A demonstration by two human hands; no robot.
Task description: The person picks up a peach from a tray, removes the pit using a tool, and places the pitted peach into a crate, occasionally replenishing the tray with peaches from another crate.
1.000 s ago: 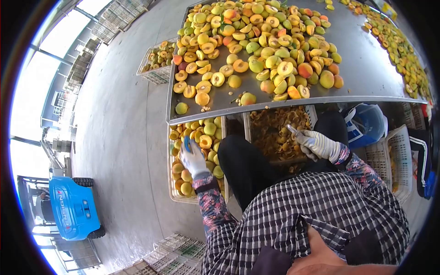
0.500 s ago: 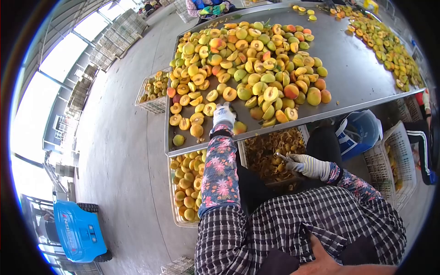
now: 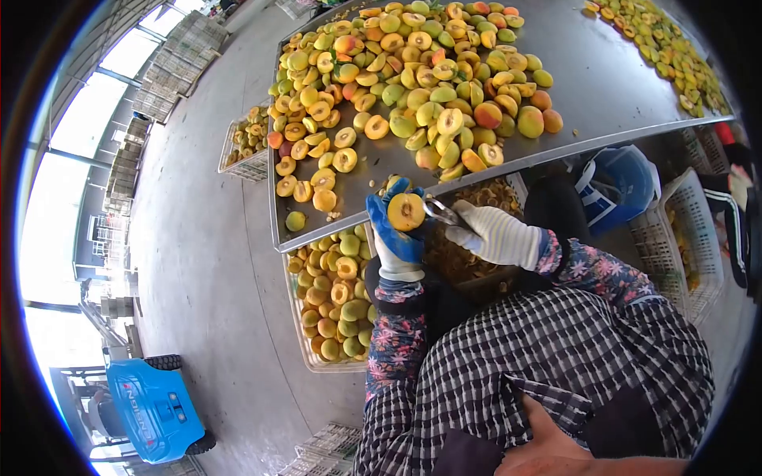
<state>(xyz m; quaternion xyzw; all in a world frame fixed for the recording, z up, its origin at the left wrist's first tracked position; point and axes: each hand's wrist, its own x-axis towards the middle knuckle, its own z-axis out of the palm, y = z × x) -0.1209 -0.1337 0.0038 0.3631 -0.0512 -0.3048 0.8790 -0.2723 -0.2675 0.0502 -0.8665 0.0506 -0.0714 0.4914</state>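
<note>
The left hand (image 3: pixel 397 238) wears a glove with a blue coated palm and a white knit cuff. The right hand (image 3: pixel 492 236) wears a white knit glove with faint grey ribbing. Both sleeves (image 3: pixel 394 341) are dark cloth printed with pink and white flowers, edged in black at the wrist. Over them sits a black-and-white checked smock (image 3: pixel 556 357). The trousers (image 3: pixel 432 305) are black.

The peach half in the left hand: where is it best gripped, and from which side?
Grip its rounded skin side, from behind and below, as the left hand does. The fingers cup the peach half round its back, leaving the flat cut face open toward the metal tool in the right hand. The curved back suits a cupped palm.
</note>
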